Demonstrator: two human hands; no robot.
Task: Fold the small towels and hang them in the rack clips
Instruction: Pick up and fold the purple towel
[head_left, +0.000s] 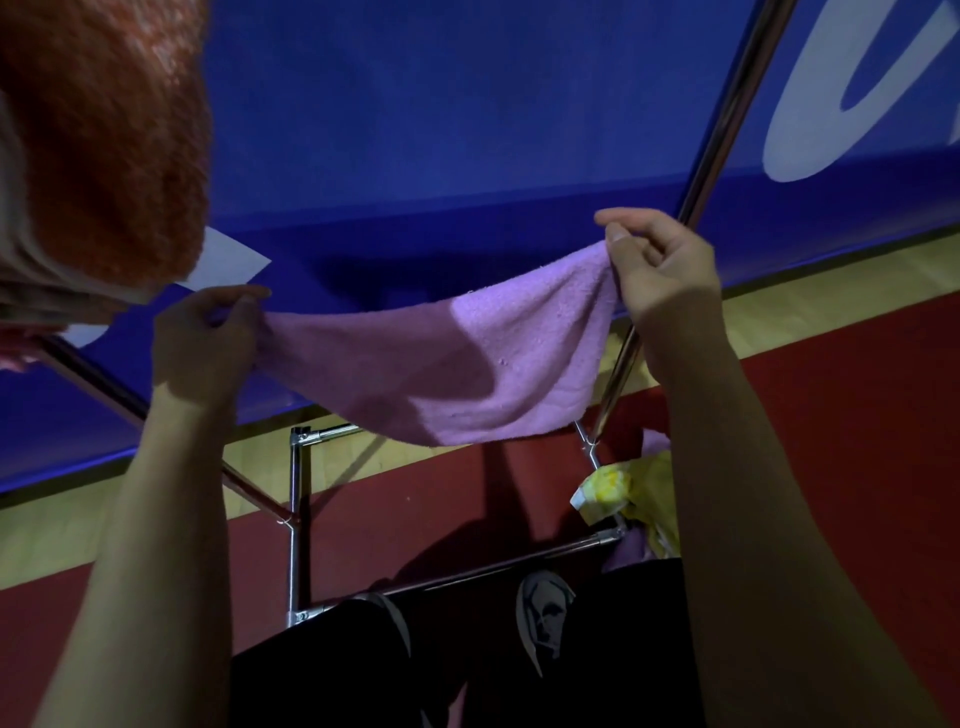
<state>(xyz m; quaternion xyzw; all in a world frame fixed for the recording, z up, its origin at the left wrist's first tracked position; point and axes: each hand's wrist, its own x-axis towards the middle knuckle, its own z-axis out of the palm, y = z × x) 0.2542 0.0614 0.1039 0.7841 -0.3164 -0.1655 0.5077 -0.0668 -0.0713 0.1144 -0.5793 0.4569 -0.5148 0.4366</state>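
Note:
A small purple towel (467, 364) hangs stretched between my two hands in front of the metal rack. My left hand (208, 343) pinches its left end and my right hand (660, 275) pinches its right end, held a little higher. The towel sags in the middle. An orange towel (104, 135) hangs close to the camera at the upper left, with other folded cloth under it. No rack clip is plainly visible.
Chrome rack bars (717, 156) run diagonally behind the towel, with a lower frame (296, 499) below. A yellow cloth (634, 493) hangs at the right and a black printed garment (467, 665) on the bottom bar. A blue banner (467, 104) and red wall lie behind.

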